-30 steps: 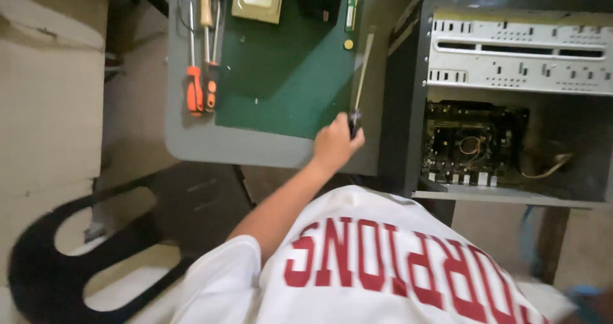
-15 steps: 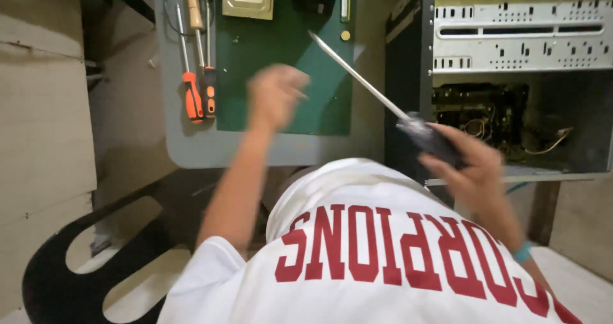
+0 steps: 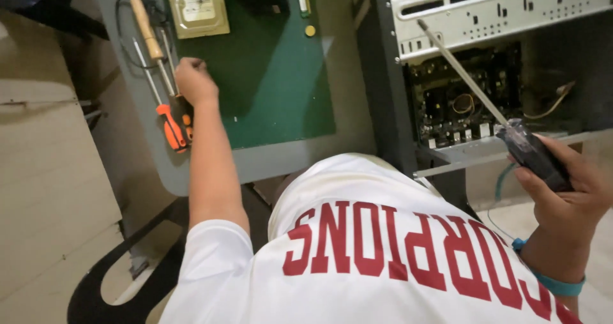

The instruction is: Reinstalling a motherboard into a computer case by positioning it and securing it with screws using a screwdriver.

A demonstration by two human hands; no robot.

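The right hand grips a long screwdriver beside the open computer case; the left hand touches orange-handled screwdrivers.

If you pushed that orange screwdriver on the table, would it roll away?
Probably a little: the orange screwdriver has a rounded handle and lies flat on the table. Neighbouring tools beside it would likely stop it. Its thin metal shaft looks stiff, not floppy.

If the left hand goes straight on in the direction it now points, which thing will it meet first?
Probably the wooden-handled tool: the left hand reaches up the table toward the row of tools, with the orange-handled screwdrivers already beside its wrist. Depth is unclear; its fingertips may already touch a thin metal shaft there.
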